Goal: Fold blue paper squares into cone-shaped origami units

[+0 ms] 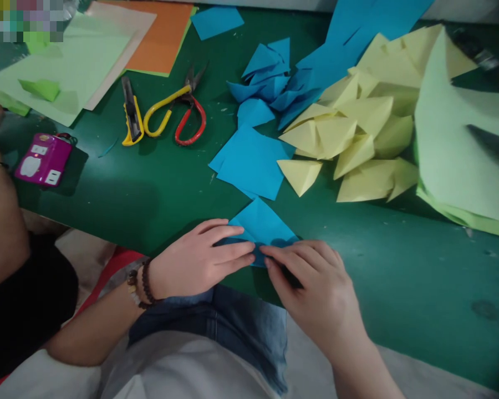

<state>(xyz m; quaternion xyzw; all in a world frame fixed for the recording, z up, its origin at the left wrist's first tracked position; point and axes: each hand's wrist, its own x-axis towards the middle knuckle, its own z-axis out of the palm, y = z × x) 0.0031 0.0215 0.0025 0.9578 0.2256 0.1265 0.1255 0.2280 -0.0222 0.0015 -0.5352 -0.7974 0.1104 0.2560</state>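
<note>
A blue sheet of paper (261, 219) lies at the table's front edge, one corner pointing away from me and its near part creased or folded. My left hand (203, 256) rests on its left side, fingers stretched out and slightly apart, pressing down on the paper. My right hand (316, 274) pinches the near part between thumb and index finger, close to the left fingertips. Part of the paper's lower edge is hidden under the hands. Just beyond it sit several flat blue sheets (251, 160).
Folded blue pieces (270, 75) and a heap of folded yellow pieces (345, 127) lie ahead. Pale green sheets (457, 133) are at right. Scissors (183, 105), a yellow cutter (132, 113) and a purple box (45, 159) lie left, near another person's arm (2, 205).
</note>
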